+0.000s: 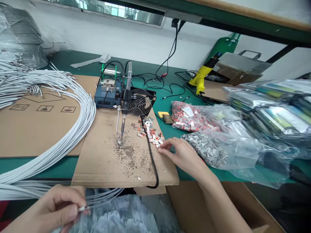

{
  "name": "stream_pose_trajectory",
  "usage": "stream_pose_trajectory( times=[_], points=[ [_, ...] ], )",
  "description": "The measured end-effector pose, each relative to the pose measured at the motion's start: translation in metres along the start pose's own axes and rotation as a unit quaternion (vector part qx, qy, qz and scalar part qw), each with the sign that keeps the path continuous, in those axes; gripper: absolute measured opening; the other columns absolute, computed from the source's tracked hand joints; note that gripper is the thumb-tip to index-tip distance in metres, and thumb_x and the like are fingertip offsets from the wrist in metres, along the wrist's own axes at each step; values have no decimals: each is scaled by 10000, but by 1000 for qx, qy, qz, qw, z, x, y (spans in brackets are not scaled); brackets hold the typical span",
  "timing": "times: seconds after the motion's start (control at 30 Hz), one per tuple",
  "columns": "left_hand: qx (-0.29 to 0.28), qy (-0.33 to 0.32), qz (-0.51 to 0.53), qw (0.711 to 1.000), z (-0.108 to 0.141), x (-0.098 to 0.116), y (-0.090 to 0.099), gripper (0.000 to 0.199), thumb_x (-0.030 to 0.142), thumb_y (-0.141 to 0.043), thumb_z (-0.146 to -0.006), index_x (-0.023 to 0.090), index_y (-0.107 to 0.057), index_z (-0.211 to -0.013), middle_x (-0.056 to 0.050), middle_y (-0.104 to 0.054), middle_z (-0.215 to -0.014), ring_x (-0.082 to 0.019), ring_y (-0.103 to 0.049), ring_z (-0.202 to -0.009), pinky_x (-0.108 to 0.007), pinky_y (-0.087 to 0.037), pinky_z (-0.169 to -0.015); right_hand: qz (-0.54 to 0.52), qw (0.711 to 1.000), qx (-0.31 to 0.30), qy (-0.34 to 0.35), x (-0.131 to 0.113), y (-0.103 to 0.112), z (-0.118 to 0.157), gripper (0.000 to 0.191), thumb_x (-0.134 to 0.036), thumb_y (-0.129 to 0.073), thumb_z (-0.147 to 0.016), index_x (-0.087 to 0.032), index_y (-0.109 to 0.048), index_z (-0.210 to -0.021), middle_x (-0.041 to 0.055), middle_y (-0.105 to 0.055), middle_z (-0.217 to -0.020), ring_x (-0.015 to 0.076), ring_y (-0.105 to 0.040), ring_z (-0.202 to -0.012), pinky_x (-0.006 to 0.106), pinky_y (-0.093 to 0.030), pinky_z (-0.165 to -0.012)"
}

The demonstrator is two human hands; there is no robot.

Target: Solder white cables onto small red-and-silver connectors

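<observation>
My left hand (62, 207), low at the left, is closed in a pinch around the end of a white cable (82, 209). Beyond the front edge of the cardboard, my right hand (182, 157) reaches to a small pile of metal connectors (153, 135) with orange plastic parts. Its thumb and forefinger close on one connector (158, 146) at the near edge of the pile. A soldering iron (126, 97) stands tip down in its holder over the cardboard sheet (97, 161), with dark specks scattered below it.
A thick bundle of white cables (82, 129) curves along the left. Behind the iron are a blue soldering station (108, 97), a solder spool (109, 72) and a fan (139, 104). At right lie bags of red parts (191, 116) and metal parts (211, 149), and a yellow tool (201, 77). A black cord (153, 161) crosses the cardboard.
</observation>
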State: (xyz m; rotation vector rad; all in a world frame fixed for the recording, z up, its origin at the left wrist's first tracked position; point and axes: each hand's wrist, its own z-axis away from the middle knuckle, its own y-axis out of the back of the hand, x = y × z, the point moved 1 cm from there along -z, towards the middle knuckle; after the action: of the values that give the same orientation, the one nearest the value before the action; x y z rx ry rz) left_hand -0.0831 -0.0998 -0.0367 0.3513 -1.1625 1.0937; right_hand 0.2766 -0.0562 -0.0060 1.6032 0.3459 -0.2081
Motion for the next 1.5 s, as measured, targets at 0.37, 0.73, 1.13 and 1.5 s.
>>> stream_pose_trajectory(
  times=[0.37,0.73,1.13,1.5],
  points=[
    [8,84,-77,993,-47,52,-10,341,464,-628,-718,141,-560,-801,66,-517,-406,-48,-483,-318,-117,-304,-353,-72,996,-49,-7,1,5,-2,175,-331,-504,-827,-193,-558,-733,37,-621,-679,199,-577,-619,291,-420,-545],
    [6,73,-217,974,-114,92,-20,174,276,-587,-760,127,-555,-846,86,-496,-422,-65,-453,-332,-158,-375,-337,-447,872,-194,-44,-72,-29,-41,148,-247,-585,-762,-163,-588,-884,0,-583,-657,107,-569,-522,228,-489,-487],
    [-20,47,-186,981,-123,88,-17,169,276,-555,-792,123,-585,-855,87,-451,-441,-48,-418,-346,-131,-377,-321,-623,742,-196,-150,-78,-52,-55,265,-317,-754,-630,-135,-608,-754,7,-654,-605,92,-630,-529,191,-548,-529],
    [-29,67,-161,984,-122,83,-20,231,261,-527,-813,106,-623,-955,78,-458,-406,-65,-445,-354,-152,-386,-355,-610,755,-184,-154,-80,-51,-55,239,-321,-750,-633,-143,-618,-725,15,-659,-584,100,-625,-526,191,-547,-513]
  ],
)
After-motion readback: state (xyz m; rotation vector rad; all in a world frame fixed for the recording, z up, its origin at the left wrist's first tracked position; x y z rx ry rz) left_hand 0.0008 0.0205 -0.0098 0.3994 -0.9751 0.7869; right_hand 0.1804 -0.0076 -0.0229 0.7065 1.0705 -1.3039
